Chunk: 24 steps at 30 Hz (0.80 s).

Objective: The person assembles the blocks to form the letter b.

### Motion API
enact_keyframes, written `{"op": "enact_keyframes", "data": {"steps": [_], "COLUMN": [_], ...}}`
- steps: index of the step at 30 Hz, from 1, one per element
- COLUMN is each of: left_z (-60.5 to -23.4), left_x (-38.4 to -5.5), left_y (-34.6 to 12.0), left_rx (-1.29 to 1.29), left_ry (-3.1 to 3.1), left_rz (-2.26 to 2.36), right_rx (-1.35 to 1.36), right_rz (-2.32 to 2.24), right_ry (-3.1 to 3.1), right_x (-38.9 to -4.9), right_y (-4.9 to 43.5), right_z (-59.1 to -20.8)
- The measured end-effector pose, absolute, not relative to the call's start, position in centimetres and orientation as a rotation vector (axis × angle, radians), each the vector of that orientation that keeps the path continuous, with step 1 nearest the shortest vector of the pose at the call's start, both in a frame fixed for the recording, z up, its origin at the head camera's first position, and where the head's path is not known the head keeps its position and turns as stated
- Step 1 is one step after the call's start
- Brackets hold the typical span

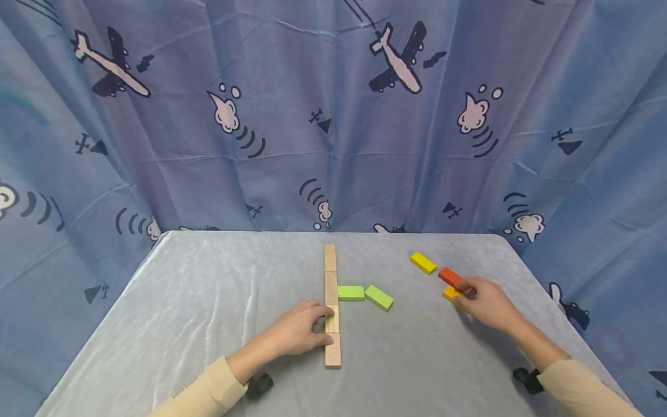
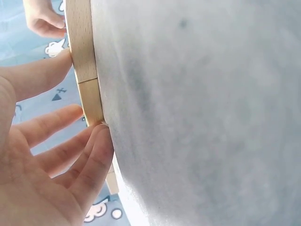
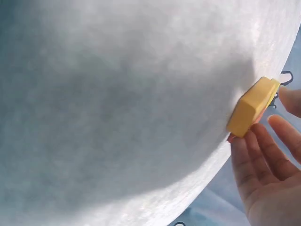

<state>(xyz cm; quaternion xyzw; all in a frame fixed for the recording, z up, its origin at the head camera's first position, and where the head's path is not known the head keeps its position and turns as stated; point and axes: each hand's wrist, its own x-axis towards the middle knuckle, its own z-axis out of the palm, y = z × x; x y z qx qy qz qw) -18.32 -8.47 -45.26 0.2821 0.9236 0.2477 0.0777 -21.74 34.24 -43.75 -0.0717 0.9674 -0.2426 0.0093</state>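
Note:
My left hand (image 1: 299, 327) lies at the left side of a straight row of several plain wooden blocks (image 1: 331, 288). In the left wrist view the thumb (image 2: 44, 75) and fingertips touch the side of the wooden row (image 2: 82, 42), and the fingers are fairly straight. Over at the right, my right hand (image 1: 488, 302) reaches to a red block (image 1: 449, 276) and an orange-yellow block (image 1: 454, 296). The right wrist view has its fingertips against the orange-yellow block (image 3: 249, 110), with the thumb apart; the red block is mostly hidden behind it.
Two light green blocks lie right of the row: one (image 1: 351, 293) touches it, the other (image 1: 378, 297) sits angled alongside. A yellow block (image 1: 423, 263) lies farther back. A pale cloth covers the table (image 1: 198, 289), and a blue curtain (image 1: 292, 116) hangs behind.

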Motion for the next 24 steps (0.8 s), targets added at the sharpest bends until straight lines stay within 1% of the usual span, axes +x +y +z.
{"op": "enact_keyframes", "data": {"steps": [12,24], "left_z": [-45.43,-45.57], "left_x": [-18.39,-18.41], "left_y": [-8.45,-8.49], "left_rx": [0.859,0.853], "left_ry": [2.775,2.775], "left_rz": [0.731,0.740], "right_rx": [-0.138,-0.259], "right_rz": [-0.870,-0.815], "right_ry": [2.867,2.879], "right_x": [-21.66,-22.09], "right_y": [34.70,34.15], "right_z": [-43.90,-44.29]}}
